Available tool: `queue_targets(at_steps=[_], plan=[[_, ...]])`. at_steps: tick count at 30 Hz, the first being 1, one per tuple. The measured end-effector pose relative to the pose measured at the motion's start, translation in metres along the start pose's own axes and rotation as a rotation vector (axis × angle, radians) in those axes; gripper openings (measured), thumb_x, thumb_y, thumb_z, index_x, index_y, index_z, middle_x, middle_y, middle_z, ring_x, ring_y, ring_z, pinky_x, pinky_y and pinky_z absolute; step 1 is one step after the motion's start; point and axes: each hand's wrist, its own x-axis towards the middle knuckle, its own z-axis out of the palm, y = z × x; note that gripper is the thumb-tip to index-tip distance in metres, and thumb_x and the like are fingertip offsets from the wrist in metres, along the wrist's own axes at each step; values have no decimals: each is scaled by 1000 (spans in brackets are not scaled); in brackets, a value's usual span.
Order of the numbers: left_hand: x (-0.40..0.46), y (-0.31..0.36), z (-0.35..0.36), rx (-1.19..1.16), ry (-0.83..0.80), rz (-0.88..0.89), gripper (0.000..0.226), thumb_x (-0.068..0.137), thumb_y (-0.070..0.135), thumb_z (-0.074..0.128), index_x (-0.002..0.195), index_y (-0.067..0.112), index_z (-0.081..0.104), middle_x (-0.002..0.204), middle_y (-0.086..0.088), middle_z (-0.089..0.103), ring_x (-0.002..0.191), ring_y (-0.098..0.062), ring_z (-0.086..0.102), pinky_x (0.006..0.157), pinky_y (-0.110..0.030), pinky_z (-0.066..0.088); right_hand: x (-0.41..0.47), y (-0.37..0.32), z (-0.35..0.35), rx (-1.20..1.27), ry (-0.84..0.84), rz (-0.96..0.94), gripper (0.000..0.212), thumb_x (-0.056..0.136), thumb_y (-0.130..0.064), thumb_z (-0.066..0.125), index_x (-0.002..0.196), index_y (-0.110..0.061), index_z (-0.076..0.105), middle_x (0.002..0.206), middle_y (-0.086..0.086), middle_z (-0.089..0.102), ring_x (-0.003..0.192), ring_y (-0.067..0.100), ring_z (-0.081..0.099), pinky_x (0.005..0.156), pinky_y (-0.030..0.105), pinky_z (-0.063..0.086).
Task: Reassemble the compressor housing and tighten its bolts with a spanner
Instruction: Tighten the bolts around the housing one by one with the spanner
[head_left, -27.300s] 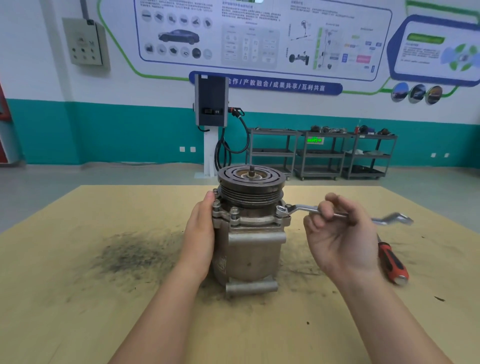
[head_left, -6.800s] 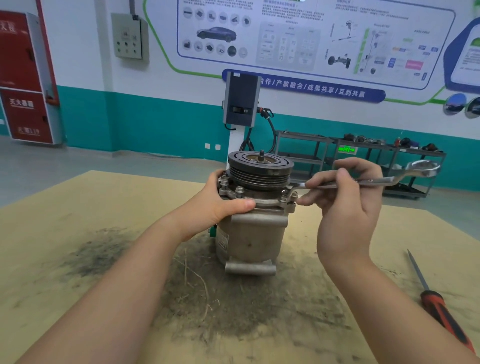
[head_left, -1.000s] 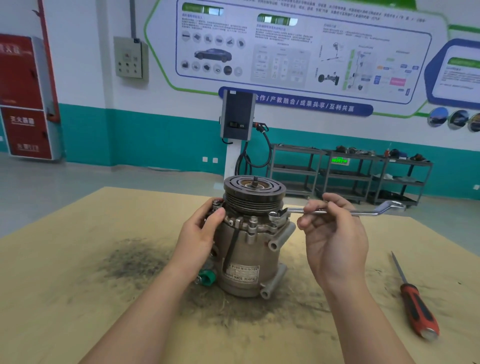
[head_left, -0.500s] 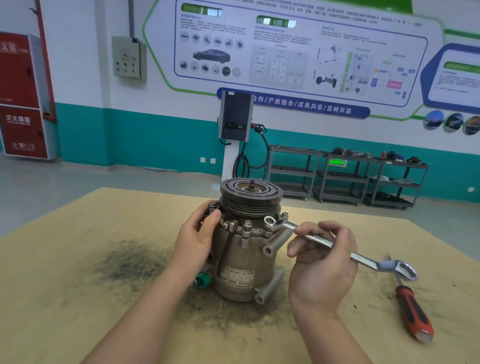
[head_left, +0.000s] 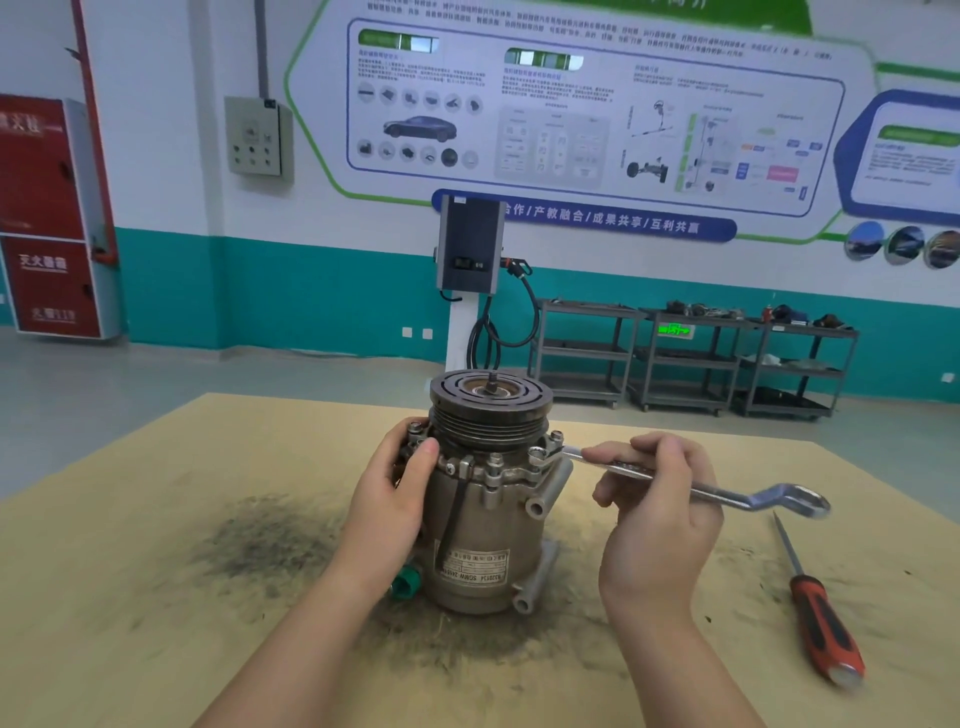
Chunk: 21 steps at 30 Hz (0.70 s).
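The grey metal compressor (head_left: 483, 525) stands upright in the middle of the table, its dark grooved pulley (head_left: 491, 405) on top. My left hand (head_left: 392, 499) grips the housing's left side at the bolted flange, thumb on the rim. My right hand (head_left: 657, 512) holds the shank of a silver ring spanner (head_left: 691, 486). The spanner's near ring sits on a flange bolt (head_left: 540, 457) at the housing's right front; its free end points right and slightly down. Several other bolts stand around the flange.
A red-handled screwdriver (head_left: 821, 623) lies on the table at the right. The tan tabletop (head_left: 156, 597) carries a dark grimy smear around the compressor. A green cap (head_left: 405, 582) shows at the housing's lower left. Shelving carts and a charger post stand far behind.
The spanner swung from pointing right and level, down toward me, then back up partway. My left hand kept its grip on the housing.
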Motion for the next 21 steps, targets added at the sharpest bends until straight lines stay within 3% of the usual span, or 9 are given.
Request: queue_targets(at_steps=[3, 8, 12, 16, 19, 21], plan=[[1, -2, -1, 5, 7, -5, 21, 103, 31, 48, 109, 45, 63, 108, 21, 71, 101, 1, 66, 84, -33, 55, -6, -4, 3, -36, 16, -51, 21, 92, -20, 40, 75, -14, 50, 64, 11, 70, 42, 23, 46, 45, 24, 40], [1, -2, 0, 23, 8, 10, 20, 103, 30, 48, 109, 42, 62, 107, 20, 70, 101, 0, 66, 83, -33, 53, -1, -1, 1, 120, 120, 97, 23, 91, -15, 40, 70, -12, 50, 54, 11, 65, 40, 23, 44, 44, 25, 36], [2, -3, 1, 17, 8, 6, 21, 103, 30, 48, 107, 45, 63, 107, 21, 70, 101, 1, 66, 80, -31, 52, -14, 4, 4, 12, 53, -188, 26, 92, -19, 39, 70, -18, 53, 60, 8, 65, 51, 18, 54, 50, 23, 41], [3, -5, 0, 31, 16, -4, 21, 103, 32, 49, 107, 48, 63, 109, 21, 70, 102, 1, 66, 86, -33, 54, -29, 8, 5, -178, -155, -488, 24, 94, -15, 40, 77, -18, 57, 75, -5, 63, 70, 3, 61, 63, 16, 46], [4, -5, 2, 28, 31, 5, 18, 93, 43, 52, 103, 54, 62, 108, 16, 71, 103, -5, 67, 90, -38, 53, -39, 14, 7, -391, -397, -720, 7, 88, -12, 59, 82, -13, 61, 83, -6, 61, 74, 17, 60, 66, 31, 49], [4, -4, 3, -7, 31, 15, 20, 88, 42, 53, 104, 46, 64, 110, 5, 72, 108, -19, 67, 97, -46, 51, -44, 16, 13, -472, -521, -758, 8, 84, -16, 69, 88, -14, 63, 93, -5, 63, 83, 17, 61, 78, 28, 50]])
